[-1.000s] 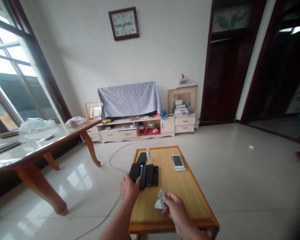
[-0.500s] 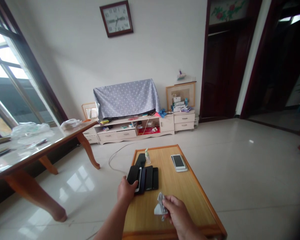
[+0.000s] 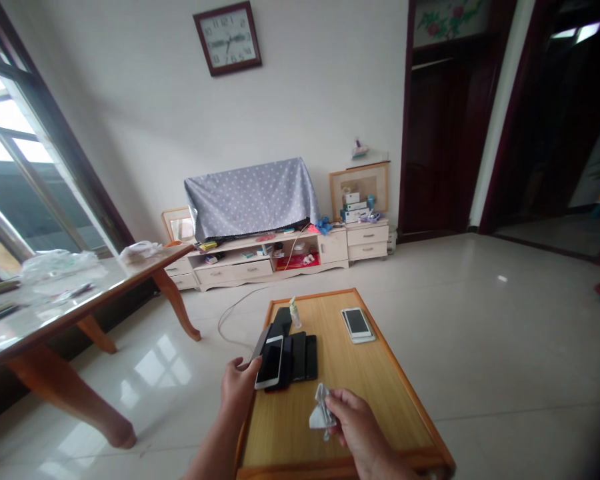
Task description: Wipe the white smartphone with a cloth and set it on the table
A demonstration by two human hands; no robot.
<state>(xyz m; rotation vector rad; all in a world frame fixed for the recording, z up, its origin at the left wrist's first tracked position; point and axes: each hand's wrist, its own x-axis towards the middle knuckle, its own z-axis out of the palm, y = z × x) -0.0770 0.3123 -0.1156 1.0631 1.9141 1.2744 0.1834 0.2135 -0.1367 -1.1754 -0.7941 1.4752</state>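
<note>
My left hand (image 3: 240, 383) is at the left edge of the small wooden table (image 3: 350, 413), its fingers around a dark phone (image 3: 261, 341) that is tilted on edge. Right beside it lies a white-framed phone (image 3: 271, 363) with a black screen, near my thumb. Several dark phones (image 3: 299, 357) lie side by side to the right, partly overlapping. Over the table's near part, my right hand (image 3: 353, 417) pinches a crumpled light grey cloth (image 3: 321, 410).
A small pump bottle (image 3: 295, 313) stands behind the dark phones. White phones (image 3: 359, 325) lie stacked at the right edge. A larger table (image 3: 145, 263) with plastic bags is at the left, and a white cabinet (image 3: 235, 272) stands by the wall.
My left hand has moved slightly left and tilted the dark phone up, uncovering the white-framed phone's screen. My right hand with the cloth has barely moved.
</note>
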